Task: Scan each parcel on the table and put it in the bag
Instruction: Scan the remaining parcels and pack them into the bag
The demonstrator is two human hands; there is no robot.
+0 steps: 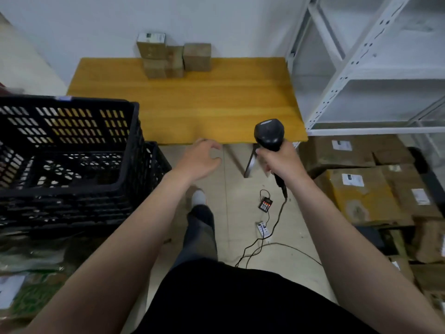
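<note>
Several brown cardboard parcels (173,57) stand stacked at the far edge of the yellow wooden table (216,104), against the wall. The top left one carries a white label. My right hand (280,160) grips a black barcode scanner (269,133) by its handle, just in front of the table's near edge, with its cable hanging to the floor. My left hand (201,157) hovers empty near the table's front edge, fingers loosely spread. A green bag (26,285) with a white-labelled parcel lies at the lower left, partly out of view.
Stacked black plastic crates (69,160) stand at the left beside the table. A white metal shelf rack (375,68) fills the right. Labelled cardboard boxes (366,189) are piled on the floor at the right. A charger and a power strip (263,229) with cables lie on the floor.
</note>
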